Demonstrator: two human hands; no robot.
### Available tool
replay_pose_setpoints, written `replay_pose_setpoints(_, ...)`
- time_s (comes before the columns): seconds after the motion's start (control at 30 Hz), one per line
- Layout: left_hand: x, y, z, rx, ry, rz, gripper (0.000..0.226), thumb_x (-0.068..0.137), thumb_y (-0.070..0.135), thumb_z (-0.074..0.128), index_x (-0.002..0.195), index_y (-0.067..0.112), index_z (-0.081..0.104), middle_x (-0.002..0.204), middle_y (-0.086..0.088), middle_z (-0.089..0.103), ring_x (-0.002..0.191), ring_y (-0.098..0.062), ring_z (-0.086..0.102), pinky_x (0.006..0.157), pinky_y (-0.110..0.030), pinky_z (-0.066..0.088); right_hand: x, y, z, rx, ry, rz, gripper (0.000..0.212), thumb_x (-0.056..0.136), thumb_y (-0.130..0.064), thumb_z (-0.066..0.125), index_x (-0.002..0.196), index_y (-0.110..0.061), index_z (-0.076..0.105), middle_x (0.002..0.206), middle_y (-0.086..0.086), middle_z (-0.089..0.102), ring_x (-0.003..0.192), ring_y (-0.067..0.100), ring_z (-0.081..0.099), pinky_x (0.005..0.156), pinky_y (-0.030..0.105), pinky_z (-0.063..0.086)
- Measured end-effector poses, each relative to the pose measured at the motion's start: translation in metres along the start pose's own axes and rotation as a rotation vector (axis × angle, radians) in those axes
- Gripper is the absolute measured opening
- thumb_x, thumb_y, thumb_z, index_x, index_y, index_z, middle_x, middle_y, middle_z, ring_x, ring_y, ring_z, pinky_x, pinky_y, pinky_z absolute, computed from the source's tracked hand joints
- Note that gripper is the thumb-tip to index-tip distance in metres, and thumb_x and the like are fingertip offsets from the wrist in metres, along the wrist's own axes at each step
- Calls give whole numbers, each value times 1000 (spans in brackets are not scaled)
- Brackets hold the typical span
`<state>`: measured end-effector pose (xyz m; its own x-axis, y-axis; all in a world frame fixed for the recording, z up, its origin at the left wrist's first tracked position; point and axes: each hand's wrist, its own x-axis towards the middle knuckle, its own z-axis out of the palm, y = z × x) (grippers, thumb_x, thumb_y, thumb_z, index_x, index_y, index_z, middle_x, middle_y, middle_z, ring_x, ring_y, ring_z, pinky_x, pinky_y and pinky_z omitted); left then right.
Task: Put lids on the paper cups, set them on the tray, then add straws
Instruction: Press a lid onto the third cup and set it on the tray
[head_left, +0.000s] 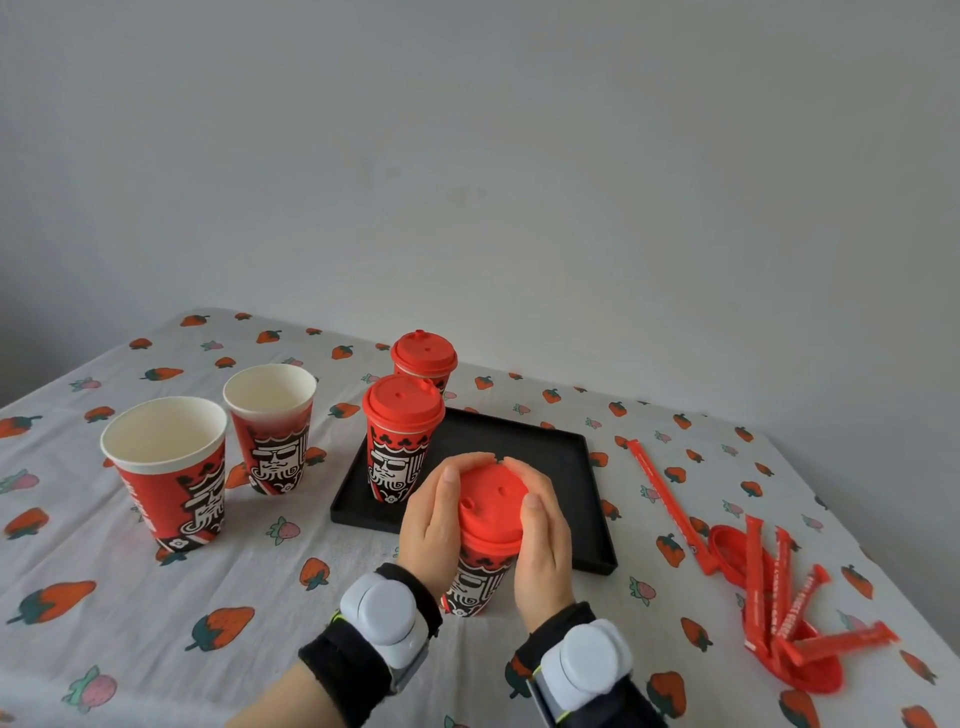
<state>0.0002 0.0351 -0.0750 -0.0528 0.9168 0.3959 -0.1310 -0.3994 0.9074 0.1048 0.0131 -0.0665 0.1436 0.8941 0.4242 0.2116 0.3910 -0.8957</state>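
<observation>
Head view, L to R. Tablecloth (104, 587), white w/ strawberry print, covers the table.

Far left: big open cup (166, 467), no lid, upright on the cloth. Just right of it and a bit further back is a second open cup (272, 431), also w/o lid and upright.

Centre: black tray (524, 447). Front lidded cup (397, 447) stands upright in the tray's near-left part, red lid on. Behind it is the rear lidded cup (425, 358); its base is hidden, so can't tell if it's on the tray or just past its far edge.

Centre-front: third cup (475, 584) upright on the cloth, just in front of the tray's near edge, not on it. Its red lid (491, 506) sits on top. Left hand (434, 519) curls round the lid's left side w/ thumb lying on top; right hand (543, 545) does likewise on the right side. Both grip the lid, fingers wrapped over the far rim. Each wrist has a black band w/ a grey-white device: left (387, 618), right (587, 665).

Right: one long red-wrapped straw (665, 499) lies alone on the cloth near the tray's right side. Further right, a heap of wrapped straws (779, 597) lies across spare red lids (815, 675).
</observation>
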Motion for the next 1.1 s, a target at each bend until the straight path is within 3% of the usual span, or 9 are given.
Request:
replay_pose_setpoints(0.13,1,0,-1,33,-16,12,39,96,33,27,105,29,65,106,4,69,103,-15,62,89,-36,50,-1,-1,0,1,-12,13,34,91,-30,30,113,-33,55,119,-8,57,111,2,53,93,17,43)
replay_pose_setpoints(0.2,1,2,-1,35,-16,16,40,95,36,27,104,30,65,106,5,69,102,-14,62,88,-34,50,-2,-4,-3,11,-49,33,34,89,-42,34,117,-35,52,123,-10,55,114,2,52,96,19,44)
replay_pose_setpoints(0.27,-1,3,-1,31,-22,25,41,93,42,26,104,30,64,106,6,68,102,-12,62,88,-28,50,-4,-7,-7,19,-118,46,51,78,-63,47,123,-37,47,128,-12,51,116,-1,50,95,16,44)
replay_pose_setpoints(0.33,-2,4,-2,35,-37,28,42,94,42,25,107,28,63,108,5,67,104,-10,61,88,-24,49,-4,-8,-11,-26,-189,48,76,63,-70,62,127,-36,41,130,-12,48,116,-3,49,91,12,44)
replay_pose_setpoints(0.47,-4,6,-5,34,-69,12,41,95,33,23,110,26,60,113,2,65,107,-8,59,92,-24,48,-2,-11,-16,-71,-249,35,77,59,-45,73,127,-34,38,131,-5,47,117,-1,48,93,13,43)
replay_pose_setpoints(0.63,-4,11,-9,73,-119,1,40,95,36,23,112,28,59,116,3,63,110,-10,58,96,-35,48,-5,-14,-16,-63,-255,56,72,64,-37,74,126,-37,37,131,-6,46,118,0,48,92,11,42)
replay_pose_setpoints(0.83,-2,10,-12,160,-153,19,39,95,37,23,114,33,56,116,8,61,112,-3,55,100,-29,44,-17,15,-16,5,-255,218,110,59,-14,85,140,-37,13,131,-15,43,116,-8,49,92,10,43)
replay_pose_setpoints(0.97,-3,11,-12,108,-150,-70,41,92,44,25,119,32,54,120,9,59,116,-3,52,102,-25,39,-38,39,-5,-49,-226,249,97,56,-8,87,131,-31,28,128,-4,52,114,5,56,92,23,49)
replay_pose_setpoints(1.1,-9,7,-10,-51,-108,-199,35,94,48,29,118,36,52,121,6,59,114,-1,54,98,-20,40,-39,46,-5,-106,-194,262,85,58,-14,86,122,-35,34,121,-9,56,106,-5,58,82,13,49)
